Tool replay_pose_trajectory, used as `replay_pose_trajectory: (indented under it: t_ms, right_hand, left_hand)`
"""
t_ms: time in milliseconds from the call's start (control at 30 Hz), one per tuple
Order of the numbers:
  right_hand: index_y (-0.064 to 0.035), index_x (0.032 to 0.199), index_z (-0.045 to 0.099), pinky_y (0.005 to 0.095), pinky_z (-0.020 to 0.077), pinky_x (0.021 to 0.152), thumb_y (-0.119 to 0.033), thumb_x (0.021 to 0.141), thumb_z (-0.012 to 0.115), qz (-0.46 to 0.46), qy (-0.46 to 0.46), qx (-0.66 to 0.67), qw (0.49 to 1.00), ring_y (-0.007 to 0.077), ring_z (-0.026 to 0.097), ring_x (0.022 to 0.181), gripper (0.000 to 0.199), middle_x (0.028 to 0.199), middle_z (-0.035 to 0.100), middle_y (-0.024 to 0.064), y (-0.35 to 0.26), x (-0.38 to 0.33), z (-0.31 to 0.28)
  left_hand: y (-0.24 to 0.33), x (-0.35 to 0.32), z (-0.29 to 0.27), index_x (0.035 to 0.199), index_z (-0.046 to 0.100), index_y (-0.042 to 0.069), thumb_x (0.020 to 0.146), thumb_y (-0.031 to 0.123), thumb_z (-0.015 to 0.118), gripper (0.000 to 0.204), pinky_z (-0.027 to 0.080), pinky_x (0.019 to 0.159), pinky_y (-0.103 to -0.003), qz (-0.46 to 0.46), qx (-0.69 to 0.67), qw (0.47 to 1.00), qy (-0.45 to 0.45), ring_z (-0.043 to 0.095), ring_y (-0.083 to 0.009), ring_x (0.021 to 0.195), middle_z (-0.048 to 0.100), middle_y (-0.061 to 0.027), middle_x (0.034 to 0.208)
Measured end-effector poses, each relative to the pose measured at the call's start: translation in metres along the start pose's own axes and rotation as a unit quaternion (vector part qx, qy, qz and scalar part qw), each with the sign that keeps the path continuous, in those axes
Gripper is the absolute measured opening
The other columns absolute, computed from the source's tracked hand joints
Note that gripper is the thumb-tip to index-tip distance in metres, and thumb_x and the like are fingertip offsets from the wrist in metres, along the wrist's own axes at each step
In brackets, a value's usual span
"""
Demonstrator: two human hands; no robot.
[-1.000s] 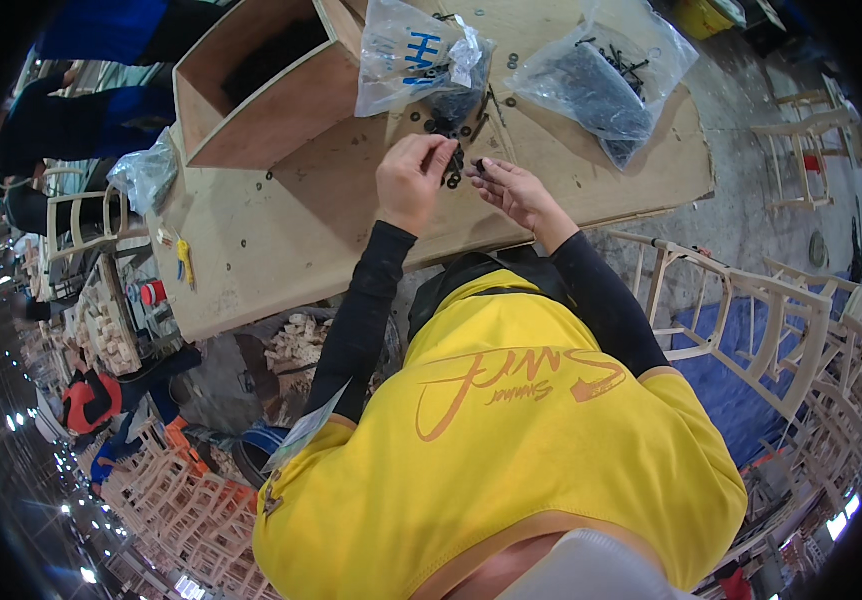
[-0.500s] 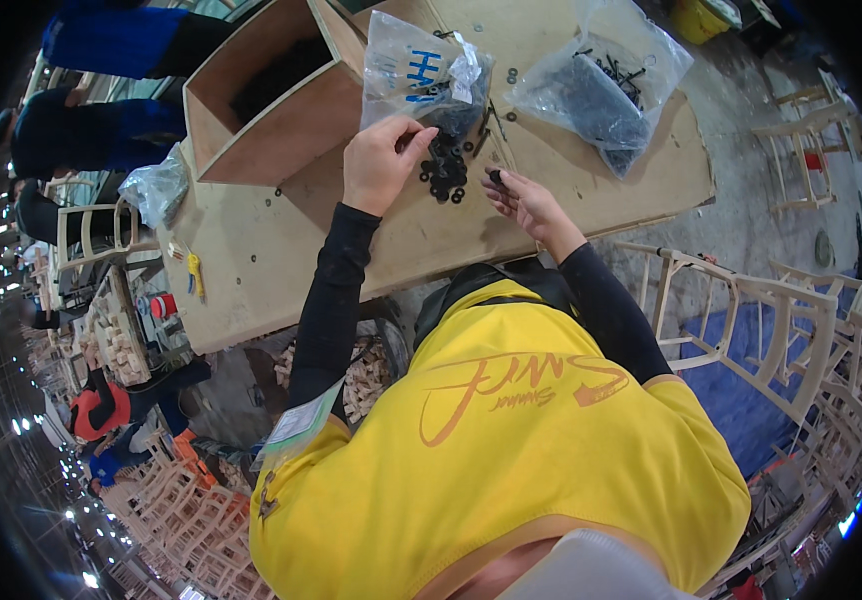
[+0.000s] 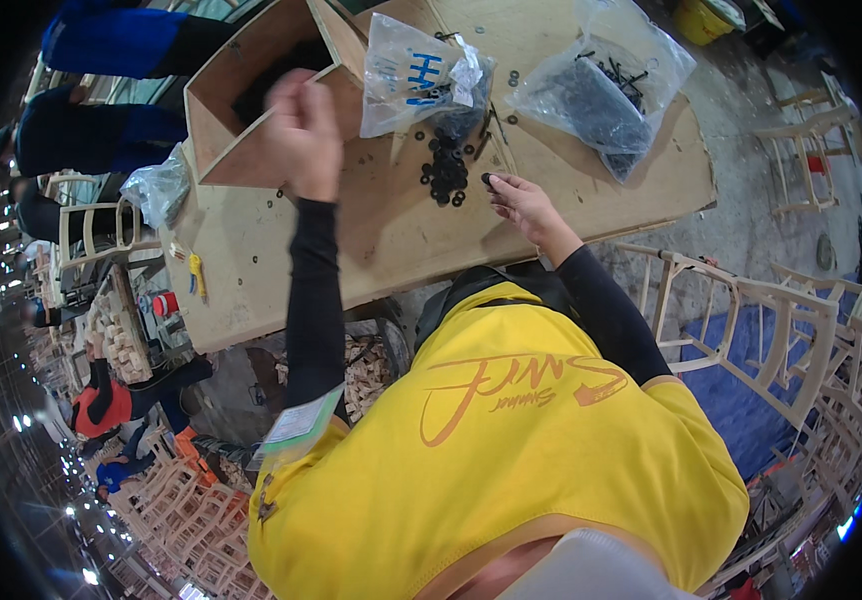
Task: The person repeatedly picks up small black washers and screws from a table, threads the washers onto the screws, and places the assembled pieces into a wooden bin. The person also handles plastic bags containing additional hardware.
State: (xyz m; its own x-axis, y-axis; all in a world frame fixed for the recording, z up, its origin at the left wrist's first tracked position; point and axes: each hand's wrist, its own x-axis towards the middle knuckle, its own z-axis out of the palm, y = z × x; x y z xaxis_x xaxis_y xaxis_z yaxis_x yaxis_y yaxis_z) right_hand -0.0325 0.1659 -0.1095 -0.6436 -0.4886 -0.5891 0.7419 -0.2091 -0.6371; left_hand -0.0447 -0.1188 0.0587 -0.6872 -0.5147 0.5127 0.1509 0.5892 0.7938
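My left hand (image 3: 303, 132) is over the near rim of an open wooden box (image 3: 256, 155), which has dark small parts (image 3: 279, 78) inside. Motion smears its fingers, so whether they hold anything is unclear. Closer to me on the right, my right hand (image 3: 523, 205) pinches a small black washer (image 3: 489, 181) between thumb and fingers; there may be more than one. Between the two hands lies a pile of black washers (image 3: 445, 168) on the wooden tabletop (image 3: 351, 250). A clear plastic bag (image 3: 391, 75) with blue marker writing rests behind the pile, beside a few long dark bolts (image 3: 485, 138).
Another clear bag (image 3: 601, 110) of dark bolts and parts lies at the right of the table. A crumpled plastic bag (image 3: 159, 188) and a yellow-handled cutter (image 3: 196, 275) sit near the left edge. Wooden chair frames (image 3: 741, 320) stand on the right. Other people (image 3: 101, 135) work at the left.
My left hand has swung left and away from me, from beside the washer pile to over the box. The right hand has stayed nearly in place, still pinching the washer.
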Motion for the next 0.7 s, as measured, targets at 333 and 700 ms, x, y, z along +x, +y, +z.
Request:
replay_pose_trajectory:
  t_ms: [333,700]
  right_hand:
    - [-0.0098,0.107,0.07,0.023,0.0481,0.073,-0.029,0.093,0.066,0.02,-0.074,-0.136,0.988,0.0079,0.065,0.087,0.024,0.095,0.07,-0.0004,-0.017,-0.001,0.023]
    - [-0.0152,0.107,0.068,0.037,0.0517,0.081,-0.012,0.086,0.062,-0.399,0.052,-0.678,0.615,0.0286,0.059,0.104,0.022,0.113,0.059,0.0073,-0.038,0.055,0.006]
  left_hand:
    - [-0.034,-0.181,0.054,0.108,0.069,0.0,0.089,0.01,0.069,0.021,0.051,0.07,-0.022,-0.287,-0.188,0.907,-0.242,0.063,-0.0091,0.077,0.066,-0.0036,0.093]
    - [-0.05,-0.182,0.018,0.102,0.065,0.001,0.091,0.01,0.066,0.013,0.053,0.068,-0.024,-0.437,-0.293,0.844,-0.102,0.065,-0.0109,0.074,0.067,-0.0038,0.085]
